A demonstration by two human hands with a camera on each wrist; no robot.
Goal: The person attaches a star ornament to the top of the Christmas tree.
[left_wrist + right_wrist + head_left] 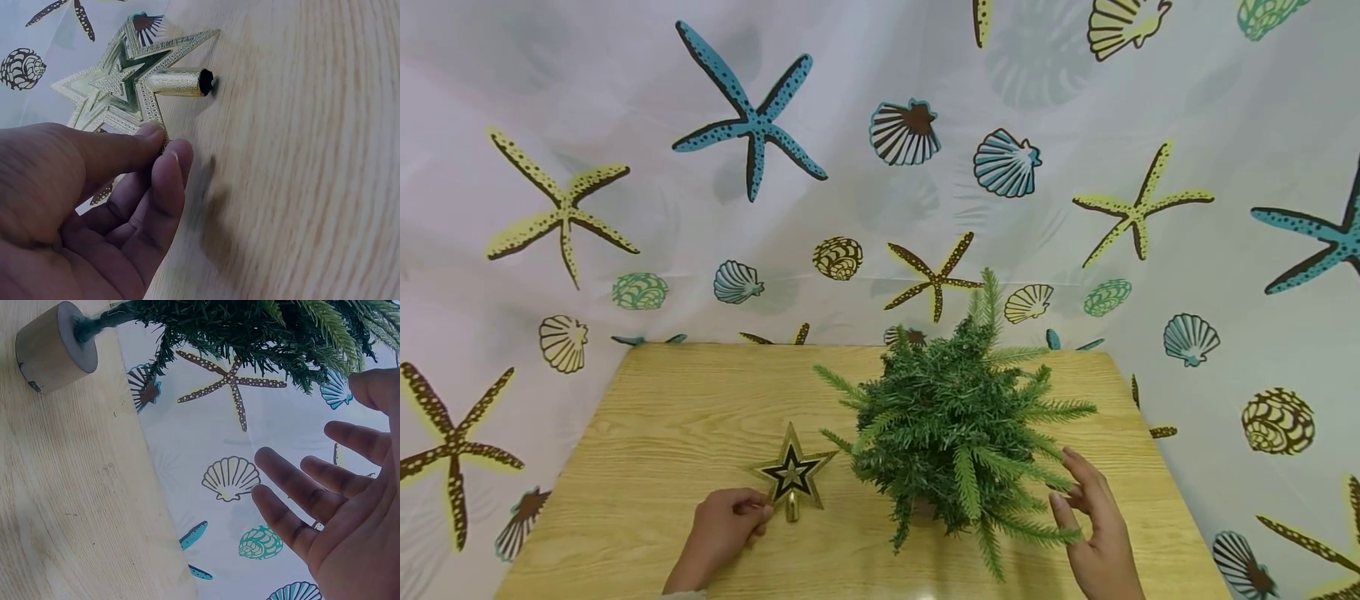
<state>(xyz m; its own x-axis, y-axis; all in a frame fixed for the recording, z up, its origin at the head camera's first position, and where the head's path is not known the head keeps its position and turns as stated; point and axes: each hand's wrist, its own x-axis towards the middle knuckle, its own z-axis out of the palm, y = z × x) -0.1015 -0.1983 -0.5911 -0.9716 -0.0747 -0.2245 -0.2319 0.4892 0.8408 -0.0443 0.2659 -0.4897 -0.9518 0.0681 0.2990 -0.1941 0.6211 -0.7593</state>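
Thumb and forefinger of my left hand (724,527) pinch one lower point of a gold star tree topper (792,472). In the left wrist view the star (119,84) shows a glittery raised border and a hollow tube at its base, which faces the table. To its right stands a small artificial Christmas tree (951,417) with dark green needles and lighter sprigs. My right hand (1097,525) is beside the tree's right branches, fingers spread and holding nothing. The right wrist view shows the tree's round wooden base (53,350) on the table.
The light wood-grain table (700,400) carries the tree and lies under the star. A white cloth (850,208) printed with starfish and shells hangs behind the table and along both sides.
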